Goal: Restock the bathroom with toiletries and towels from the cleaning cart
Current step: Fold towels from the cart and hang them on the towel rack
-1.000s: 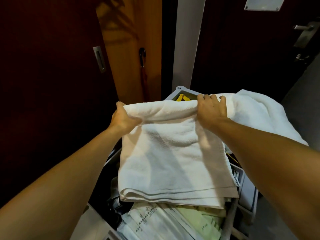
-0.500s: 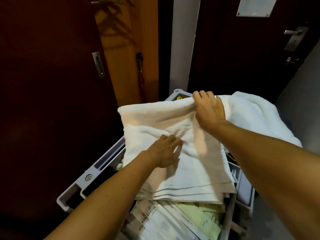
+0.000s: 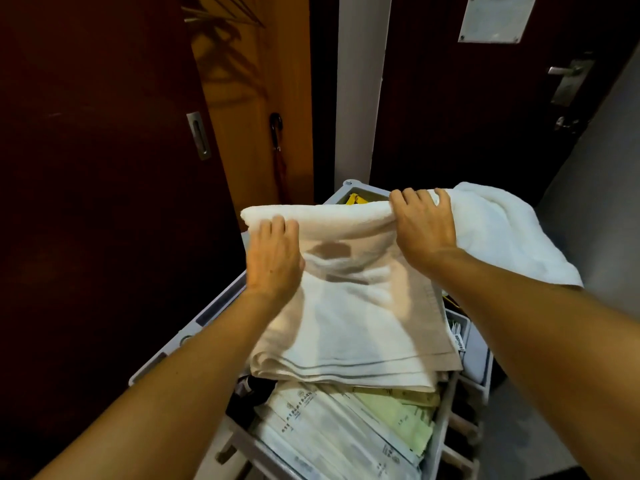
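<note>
While the right hand (image 3: pixel 424 230) pinches the towel (image 3: pixel 349 306), the left hand (image 3: pixel 273 258) lies flat on it.

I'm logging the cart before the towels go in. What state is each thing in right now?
folded towel: folded in layers, lying on the cart, far edge lifted
left hand: flat on the towel's far left part
right hand: gripping the towel's far fold
second towel: loose, draped over the cart's right side
paper packets: stacked under the folded towel
cart: full
</note>
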The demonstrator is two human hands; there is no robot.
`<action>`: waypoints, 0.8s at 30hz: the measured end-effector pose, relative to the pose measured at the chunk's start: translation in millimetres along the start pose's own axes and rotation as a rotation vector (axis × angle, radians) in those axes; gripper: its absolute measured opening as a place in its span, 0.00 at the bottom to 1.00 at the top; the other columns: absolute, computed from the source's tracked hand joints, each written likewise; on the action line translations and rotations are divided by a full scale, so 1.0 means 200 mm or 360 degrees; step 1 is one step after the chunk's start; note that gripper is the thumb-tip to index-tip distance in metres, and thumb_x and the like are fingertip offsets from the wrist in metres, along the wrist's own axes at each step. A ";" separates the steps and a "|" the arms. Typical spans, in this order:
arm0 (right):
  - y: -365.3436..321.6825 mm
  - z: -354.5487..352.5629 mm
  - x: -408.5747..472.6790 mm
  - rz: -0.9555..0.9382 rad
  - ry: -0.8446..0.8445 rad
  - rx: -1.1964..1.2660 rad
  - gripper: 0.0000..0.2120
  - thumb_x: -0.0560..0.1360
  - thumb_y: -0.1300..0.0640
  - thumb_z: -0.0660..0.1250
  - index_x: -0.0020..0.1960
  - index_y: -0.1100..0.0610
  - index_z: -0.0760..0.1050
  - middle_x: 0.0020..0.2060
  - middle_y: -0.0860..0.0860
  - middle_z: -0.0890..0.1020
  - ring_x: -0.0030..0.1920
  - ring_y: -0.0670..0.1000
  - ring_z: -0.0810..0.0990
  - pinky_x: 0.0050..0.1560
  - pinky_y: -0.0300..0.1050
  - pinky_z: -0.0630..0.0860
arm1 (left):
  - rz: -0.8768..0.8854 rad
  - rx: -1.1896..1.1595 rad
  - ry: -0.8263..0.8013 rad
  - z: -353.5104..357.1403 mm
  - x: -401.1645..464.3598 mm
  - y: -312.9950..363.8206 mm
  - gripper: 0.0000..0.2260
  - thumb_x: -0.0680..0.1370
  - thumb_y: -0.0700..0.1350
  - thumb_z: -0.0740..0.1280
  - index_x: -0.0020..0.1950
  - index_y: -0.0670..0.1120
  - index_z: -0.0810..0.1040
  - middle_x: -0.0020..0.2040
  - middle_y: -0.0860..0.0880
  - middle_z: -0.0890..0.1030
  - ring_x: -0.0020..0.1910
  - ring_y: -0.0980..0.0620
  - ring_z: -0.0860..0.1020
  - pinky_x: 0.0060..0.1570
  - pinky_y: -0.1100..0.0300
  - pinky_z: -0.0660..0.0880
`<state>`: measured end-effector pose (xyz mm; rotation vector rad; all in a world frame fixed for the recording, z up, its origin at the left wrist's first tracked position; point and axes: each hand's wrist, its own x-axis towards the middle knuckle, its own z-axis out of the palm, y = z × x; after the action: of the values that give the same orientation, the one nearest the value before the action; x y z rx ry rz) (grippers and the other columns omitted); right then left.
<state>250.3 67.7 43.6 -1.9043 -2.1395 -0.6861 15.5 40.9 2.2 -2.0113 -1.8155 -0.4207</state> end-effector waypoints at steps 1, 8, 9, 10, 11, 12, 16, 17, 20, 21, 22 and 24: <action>0.01 0.00 -0.02 0.0009 -0.0001 0.0015 0.29 0.71 0.64 0.72 0.68 0.54 0.65 0.61 0.53 0.76 0.63 0.57 0.72 0.72 0.57 0.59 | 0.0051 0.0091 0.0181 -0.04 0.05 -0.04 0.24 0.73 0.51 0.72 0.62 0.46 0.67 0.58 0.44 0.70 0.53 0.46 0.69 0.53 0.53 0.68; 0.05 -0.01 -0.14 -0.0050 -0.0016 0.0080 0.29 0.72 0.60 0.74 0.69 0.55 0.66 0.66 0.55 0.74 0.66 0.58 0.71 0.74 0.59 0.57 | 0.0257 0.0252 -0.0451 -0.11 0.20 -0.24 0.44 0.71 0.54 0.75 0.79 0.51 0.53 0.70 0.48 0.72 0.75 0.43 0.63 0.76 0.42 0.42; 0.05 -0.02 -0.15 -0.0069 -0.0030 0.0020 0.29 0.72 0.59 0.75 0.69 0.54 0.65 0.65 0.55 0.74 0.65 0.58 0.71 0.74 0.59 0.57 | 0.0283 0.0262 -0.0392 -0.11 0.18 -0.25 0.34 0.73 0.53 0.73 0.75 0.52 0.63 0.65 0.48 0.75 0.69 0.44 0.68 0.76 0.43 0.46; 0.05 -0.02 -0.16 -0.0084 -0.0048 -0.0035 0.29 0.72 0.58 0.75 0.68 0.54 0.65 0.64 0.55 0.74 0.65 0.58 0.72 0.73 0.59 0.57 | 0.0307 0.0269 -0.0319 -0.11 0.16 -0.26 0.26 0.73 0.52 0.72 0.70 0.53 0.70 0.61 0.49 0.76 0.65 0.45 0.71 0.76 0.44 0.51; 0.05 -0.03 -0.18 -0.0094 -0.0070 -0.0078 0.28 0.72 0.57 0.74 0.67 0.54 0.65 0.63 0.55 0.74 0.64 0.58 0.72 0.72 0.59 0.58 | 0.0313 0.0237 -0.0271 -0.10 0.13 -0.26 0.21 0.74 0.52 0.71 0.65 0.53 0.73 0.58 0.49 0.76 0.60 0.45 0.72 0.74 0.46 0.57; 0.05 -0.03 -0.20 -0.0103 -0.0081 -0.0117 0.28 0.72 0.56 0.74 0.66 0.53 0.65 0.63 0.55 0.74 0.63 0.57 0.72 0.71 0.58 0.59 | 0.0304 0.0157 -0.0247 -0.10 0.10 -0.26 0.19 0.74 0.52 0.71 0.62 0.52 0.73 0.56 0.49 0.75 0.57 0.46 0.72 0.70 0.48 0.64; 0.06 -0.06 -0.28 -0.0173 -0.0072 -0.0226 0.31 0.68 0.53 0.77 0.64 0.53 0.65 0.60 0.55 0.74 0.59 0.57 0.72 0.64 0.55 0.66 | 0.0303 -0.0140 -0.0231 -0.13 -0.01 -0.26 0.19 0.71 0.50 0.74 0.54 0.50 0.67 0.50 0.51 0.72 0.47 0.52 0.69 0.43 0.57 0.74; 0.07 -0.06 -0.29 -0.0196 -0.0049 -0.0241 0.30 0.68 0.53 0.77 0.63 0.53 0.65 0.59 0.55 0.74 0.57 0.57 0.72 0.60 0.53 0.67 | 0.0347 -0.0136 -0.0235 -0.14 -0.02 -0.27 0.20 0.70 0.50 0.75 0.53 0.51 0.66 0.49 0.51 0.73 0.46 0.52 0.69 0.42 0.58 0.74; 0.07 -0.07 -0.33 -0.0254 -0.0024 -0.0303 0.27 0.69 0.53 0.75 0.60 0.53 0.64 0.55 0.54 0.73 0.52 0.55 0.71 0.53 0.49 0.68 | 0.0450 -0.0135 -0.0328 -0.17 -0.07 -0.27 0.21 0.68 0.50 0.75 0.51 0.52 0.65 0.48 0.52 0.71 0.46 0.51 0.69 0.41 0.59 0.69; 0.06 -0.08 -0.36 -0.0268 -0.0053 -0.0322 0.26 0.69 0.53 0.75 0.60 0.53 0.64 0.54 0.54 0.73 0.52 0.54 0.71 0.51 0.48 0.68 | 0.0487 -0.0124 -0.0368 -0.18 -0.10 -0.27 0.20 0.68 0.51 0.74 0.51 0.52 0.66 0.48 0.52 0.71 0.46 0.51 0.69 0.41 0.59 0.68; 0.06 -0.07 -0.39 -0.0283 -0.0092 -0.0326 0.26 0.69 0.52 0.74 0.60 0.52 0.64 0.54 0.53 0.73 0.52 0.54 0.71 0.50 0.47 0.68 | 0.0516 -0.0113 -0.0405 -0.20 -0.13 -0.26 0.20 0.68 0.51 0.74 0.51 0.52 0.66 0.48 0.53 0.71 0.46 0.52 0.68 0.42 0.59 0.69; 0.05 -0.06 -0.45 -0.0324 -0.0179 -0.0291 0.26 0.71 0.50 0.73 0.62 0.53 0.64 0.55 0.53 0.73 0.53 0.54 0.73 0.50 0.47 0.71 | 0.0556 -0.0101 -0.0475 -0.21 -0.19 -0.25 0.20 0.67 0.50 0.75 0.50 0.53 0.66 0.49 0.53 0.72 0.46 0.53 0.67 0.45 0.57 0.73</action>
<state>271.9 -17.0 15.8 -1.8685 -2.4428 -0.8590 -36.9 -7.5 25.6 -2.4836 -1.5709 -0.0771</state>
